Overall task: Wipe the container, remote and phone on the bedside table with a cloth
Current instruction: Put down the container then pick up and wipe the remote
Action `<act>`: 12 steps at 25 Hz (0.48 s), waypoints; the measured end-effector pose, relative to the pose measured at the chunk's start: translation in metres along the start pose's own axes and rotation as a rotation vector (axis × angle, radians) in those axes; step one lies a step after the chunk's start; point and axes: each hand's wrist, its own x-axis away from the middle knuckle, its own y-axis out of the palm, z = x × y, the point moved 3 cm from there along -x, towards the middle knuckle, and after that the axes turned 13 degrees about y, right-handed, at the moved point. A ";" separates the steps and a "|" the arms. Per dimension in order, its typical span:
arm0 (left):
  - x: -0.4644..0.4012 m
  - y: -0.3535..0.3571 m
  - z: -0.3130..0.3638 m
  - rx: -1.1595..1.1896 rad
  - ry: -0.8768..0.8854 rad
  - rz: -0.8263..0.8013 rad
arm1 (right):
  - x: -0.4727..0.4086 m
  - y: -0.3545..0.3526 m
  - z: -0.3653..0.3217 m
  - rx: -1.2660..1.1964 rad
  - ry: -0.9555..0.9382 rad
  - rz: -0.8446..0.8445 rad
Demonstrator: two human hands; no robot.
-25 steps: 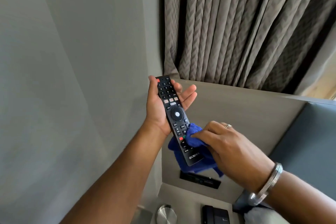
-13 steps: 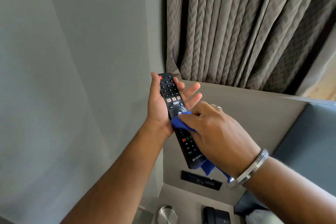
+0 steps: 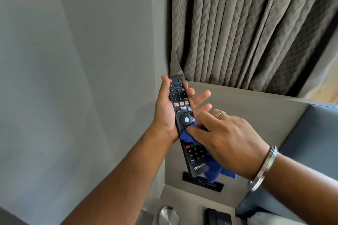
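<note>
Left hand (image 3: 165, 113) cradles one remote (image 3: 184, 124); right hand (image 3: 225, 139) pinches one cloth (image 3: 213, 168), apparently mid-keypad.

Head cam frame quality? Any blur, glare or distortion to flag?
Head view: wide-angle bend, the wall edge and curtain lean. Light is soft and even, no hard shadows. Remote is sharp, its number keys and CROWN logo readable, no glare on it. Left hand fingertips look slightly soft; right hand and cloth are crisp. Bright washed-out patch at the right edge.
</note>
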 end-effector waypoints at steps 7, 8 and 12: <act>0.005 -0.002 -0.006 0.033 -0.067 -0.009 | -0.001 0.005 0.021 0.119 -0.005 0.054; 0.004 -0.003 -0.004 0.059 -0.066 -0.009 | -0.002 0.005 0.026 0.145 0.016 0.042; 0.003 -0.008 0.002 0.063 -0.038 0.026 | 0.005 -0.007 0.031 0.060 0.087 0.102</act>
